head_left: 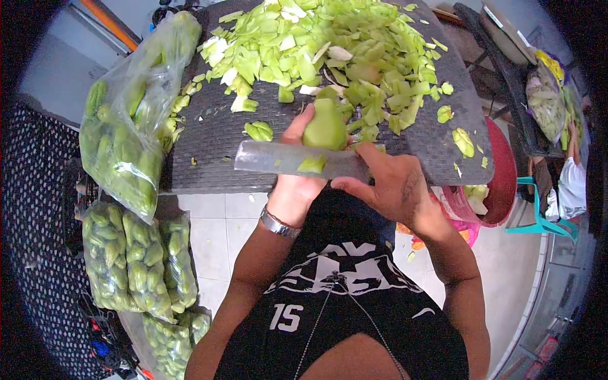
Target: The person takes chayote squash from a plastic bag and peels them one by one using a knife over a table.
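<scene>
A peeled pale-green chayote [325, 126] is held in my left hand [297, 188], which wears a metal watch at the wrist. My right hand [396, 185] grips a wide-bladed knife [266, 158], its handle hidden by the fingers. The blade lies across in front of the chayote and over part of my left hand, with a green scrap stuck to it. Just beyond my hands, a large heap of chayote peelings and pieces [304, 47] covers the dark table [215, 152]. A small green piece [258, 131] rests left of the chayote.
A clear plastic bag of long green vegetables [126, 126] leans over the table's left edge. More filled bags [126, 253] stand on the floor below. At right are a red tub [497, 171] with pale pieces inside, a teal stool [538, 215] and another person's arm [573, 142].
</scene>
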The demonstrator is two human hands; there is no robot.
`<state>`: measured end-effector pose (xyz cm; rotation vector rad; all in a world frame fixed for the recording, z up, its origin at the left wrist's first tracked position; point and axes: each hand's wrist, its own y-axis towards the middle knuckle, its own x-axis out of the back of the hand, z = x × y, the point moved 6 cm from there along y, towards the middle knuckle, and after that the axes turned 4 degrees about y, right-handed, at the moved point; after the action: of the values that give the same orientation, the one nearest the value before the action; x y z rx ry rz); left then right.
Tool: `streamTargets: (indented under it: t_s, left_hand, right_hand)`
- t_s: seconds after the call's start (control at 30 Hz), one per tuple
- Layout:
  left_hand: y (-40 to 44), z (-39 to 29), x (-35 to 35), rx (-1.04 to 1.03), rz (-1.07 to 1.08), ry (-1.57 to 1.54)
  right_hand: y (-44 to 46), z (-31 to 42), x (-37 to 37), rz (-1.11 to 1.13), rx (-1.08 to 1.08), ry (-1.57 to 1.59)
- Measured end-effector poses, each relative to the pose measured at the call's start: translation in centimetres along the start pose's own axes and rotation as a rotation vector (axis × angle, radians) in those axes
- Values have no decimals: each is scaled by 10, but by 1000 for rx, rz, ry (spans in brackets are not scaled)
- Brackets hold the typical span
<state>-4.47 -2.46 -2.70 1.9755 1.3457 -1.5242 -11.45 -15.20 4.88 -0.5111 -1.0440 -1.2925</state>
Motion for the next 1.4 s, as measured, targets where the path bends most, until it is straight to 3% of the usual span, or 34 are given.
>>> streamTargets:
  t_s: [0.2,0.27,0.3,0.4,0.5,0.6,0.7,0.9,1.0,1.1,1.2,1.27,1.33,1.4]
  left_hand:
    - [1,3,5,-8,33,-11]
    - [2,0,8,-39,-6,-33]
    - [-8,-4,0,14,233,67]
    - [-14,-6,4,-15,77,223]
    - [-14,-4,-9,-73,-143,179]
    - [-9,-1,-4,-18,-86,206]
    - [1,5,0,-49,-36,170]
    - [-3,6,-7,2,195,72]
    - [2,6,0,-87,8,118]
    - [-18,-5,-4,-80,106,305]
    - [-23,-7,-9,-15,56,396]
    - [-28,-8,-11,-3,95,325]
    - [-31,-11,-18,-19,52,250]
    - [-21,-12,-22,-65,-45,94]
  right_hand:
    - [-4,-8,8,8,-28,-41]
    - [-5,-28,22,33,-278,-11]
    - [-6,-41,28,46,-404,4]
    - [-4,-90,40,-196,-374,275]
    - [-4,-98,24,-116,-405,415]
    - [-4,-65,17,-31,-397,327]
    - [-2,-18,12,52,-126,145]
    - [4,-5,11,46,-11,47]
    - [6,-18,18,11,0,42]
    - [6,-46,29,-4,-129,42]
    - [11,-92,37,-74,-408,24]
    - [15,-130,32,-209,-258,218]
    - [20,-137,30,-148,-363,467]
    - [8,-141,22,109,-743,762]
